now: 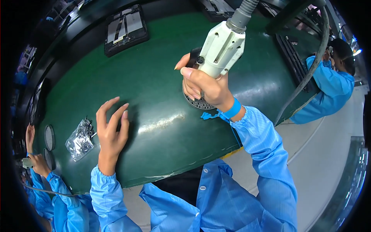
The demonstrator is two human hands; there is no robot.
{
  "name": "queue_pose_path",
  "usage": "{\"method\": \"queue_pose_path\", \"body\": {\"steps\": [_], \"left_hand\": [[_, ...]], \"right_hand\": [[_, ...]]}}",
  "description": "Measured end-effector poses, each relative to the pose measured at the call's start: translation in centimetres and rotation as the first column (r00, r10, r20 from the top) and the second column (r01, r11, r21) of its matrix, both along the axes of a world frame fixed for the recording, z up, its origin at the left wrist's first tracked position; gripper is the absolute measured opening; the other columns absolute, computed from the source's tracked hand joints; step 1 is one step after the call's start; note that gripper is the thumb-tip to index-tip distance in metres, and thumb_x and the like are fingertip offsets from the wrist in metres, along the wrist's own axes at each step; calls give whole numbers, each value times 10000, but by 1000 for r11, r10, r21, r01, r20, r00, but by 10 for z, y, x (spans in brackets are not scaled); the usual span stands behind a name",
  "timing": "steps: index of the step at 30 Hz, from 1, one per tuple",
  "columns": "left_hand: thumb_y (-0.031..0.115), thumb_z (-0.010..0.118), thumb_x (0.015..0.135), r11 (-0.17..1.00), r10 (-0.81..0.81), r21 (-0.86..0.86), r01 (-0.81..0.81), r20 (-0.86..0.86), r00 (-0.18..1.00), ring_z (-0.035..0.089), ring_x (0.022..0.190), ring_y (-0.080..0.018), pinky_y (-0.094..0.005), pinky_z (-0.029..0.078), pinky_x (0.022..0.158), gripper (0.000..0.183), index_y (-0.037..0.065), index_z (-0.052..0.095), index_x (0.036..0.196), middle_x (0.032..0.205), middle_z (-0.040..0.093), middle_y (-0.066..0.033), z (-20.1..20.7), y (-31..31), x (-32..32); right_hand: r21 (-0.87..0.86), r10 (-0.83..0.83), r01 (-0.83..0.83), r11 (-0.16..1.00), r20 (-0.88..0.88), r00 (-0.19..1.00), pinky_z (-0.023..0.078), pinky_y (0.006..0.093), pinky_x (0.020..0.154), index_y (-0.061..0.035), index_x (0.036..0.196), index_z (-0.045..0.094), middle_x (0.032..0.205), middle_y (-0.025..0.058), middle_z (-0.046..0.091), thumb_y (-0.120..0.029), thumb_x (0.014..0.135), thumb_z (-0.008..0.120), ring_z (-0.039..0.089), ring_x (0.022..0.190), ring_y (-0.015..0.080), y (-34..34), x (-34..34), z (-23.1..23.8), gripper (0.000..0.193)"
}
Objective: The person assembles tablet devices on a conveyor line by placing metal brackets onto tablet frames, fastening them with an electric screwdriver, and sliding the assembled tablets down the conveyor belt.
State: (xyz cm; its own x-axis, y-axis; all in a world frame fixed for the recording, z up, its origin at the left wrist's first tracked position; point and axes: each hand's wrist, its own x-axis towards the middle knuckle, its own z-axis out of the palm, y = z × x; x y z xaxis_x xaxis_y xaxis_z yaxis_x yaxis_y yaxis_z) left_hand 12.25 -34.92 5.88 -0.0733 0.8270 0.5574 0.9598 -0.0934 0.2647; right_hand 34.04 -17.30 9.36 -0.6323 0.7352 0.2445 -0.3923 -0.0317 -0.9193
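Right grip [206,87] is clamped around a pale power screwdriver [222,48] in the upper middle of the frame; I see the fingers wrapped on its lower body and the thumb across the front. Its grey ribbed hose [244,11] runs up out of the top edge. Under that hand sits a round dark perforated disc [199,103], partly covered by the fingers, and I cannot tell whether the tool tip touches it. A blue wrist strap [233,109] circles the right wrist, with its loose end lying on the belt.

Left grip [112,129] is apart, fingers spread and slightly curled, holding nothing; it rests or hovers low over the bench at centre left, and I cannot tell which.

Going by size: the green bench [154,77] fills the middle of the frame, curved by the lens. My blue smock [216,197] takes the lower part. At the right edge another person in blue [328,85] leans over the bench, and a thick dark cable [305,77] arcs past them. A black tray [125,29] lies at the upper left. At the far left edge another person's hands [34,158] work near two small round discs [49,137]. Just left of my open hand lies a clear bag of screws [80,140], near but not touching it.
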Motion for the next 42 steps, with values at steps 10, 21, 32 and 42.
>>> {"method": "queue_pose_path", "body": {"steps": [10, 21, 32, 42], "left_hand": [[-42, 608, 868, 1000, -7, 10, 6, 134, 991, 650, 993, -294, -376, 526, 834, 161, -28, 694, 1003, 1147, 605, -177, 1, -7, 0], [-35, 641, 839, 999, -43, 38, 39, 124, 991, 663, 955, -277, -365, 545, 790, 153, -8, 702, 977, 1154, 592, -163, 1, -4, 0], [31, 588, 942, 955, 213, 182, -235, 136, 968, 651, 989, -257, -341, 524, 836, 123, -30, 686, 986, 1108, 652, -159, 10, -41, -26], [524, 575, 935, 246, 969, 41, -968, -45, 244, 609, 1043, -346, -403, 476, 904, 643, -56, 607, 1211, 1132, 623, -252, -1, -179, -128]], "right_hand": [[30, -10, 10, 1000, 29, 1000, 384, 273, 385, 76, 974, 569, 480, 4, 426, -54, 901, 536, 395, 362, 94, -5, -1, -6, 153], [-26, 33, -32, 999, 14, 999, 392, 235, 384, -20, 875, 599, 609, 6, 561, -107, 871, 687, 498, 428, 68, -2, -1, -11, 123], [55, 10, -13, 998, 67, 998, 402, 233, 398, 5, 1029, 643, 605, 2, 585, -128, 879, 684, 514, 438, 57, -7, 3, 0, 205], [152, -49, 47, 987, 9, 999, 381, 251, 404, 66, 1139, 590, 514, -1, 472, -43, 898, 606, 460, 413, 84, -19, 0, 22, 265]]}}
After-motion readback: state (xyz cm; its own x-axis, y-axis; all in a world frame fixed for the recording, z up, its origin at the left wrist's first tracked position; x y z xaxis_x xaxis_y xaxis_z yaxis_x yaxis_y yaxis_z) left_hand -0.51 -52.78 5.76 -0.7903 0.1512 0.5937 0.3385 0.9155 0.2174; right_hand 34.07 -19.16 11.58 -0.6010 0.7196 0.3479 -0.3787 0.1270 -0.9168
